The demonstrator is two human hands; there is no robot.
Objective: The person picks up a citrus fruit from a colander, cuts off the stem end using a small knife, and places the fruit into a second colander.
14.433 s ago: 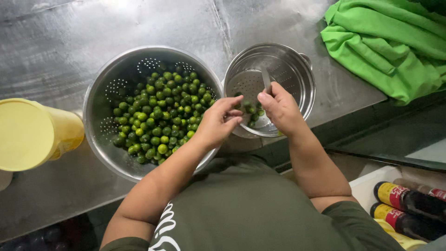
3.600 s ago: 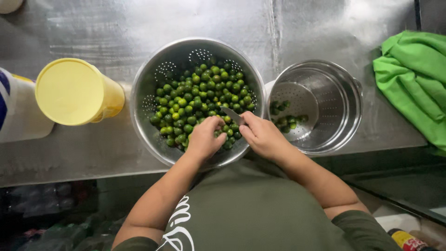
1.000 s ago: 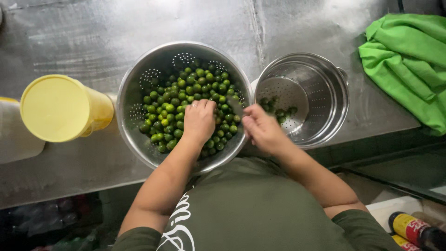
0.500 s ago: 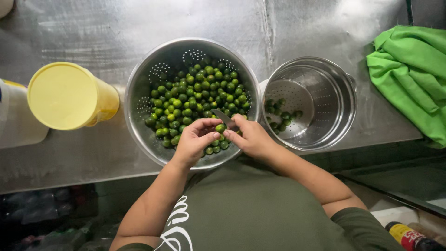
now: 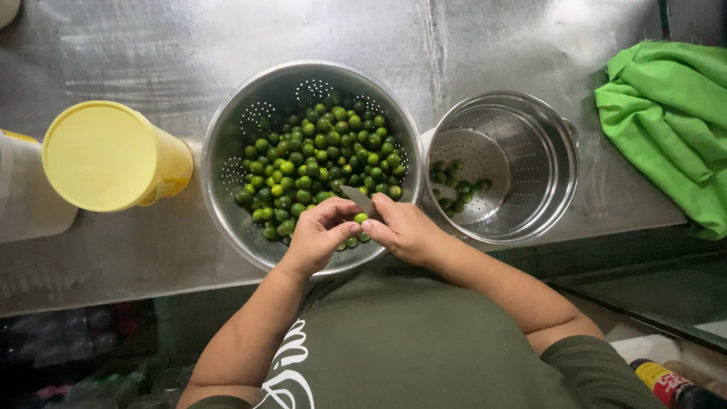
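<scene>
The left hand pinches one small lime over the near rim of the colander – held up at the fingertips so the blade can reach it. The right hand is closed around a knife (blade angled up-left over the heap), its edge just beside the fruit. A few limes lie in the pot close on the right – within easy reach
</scene>
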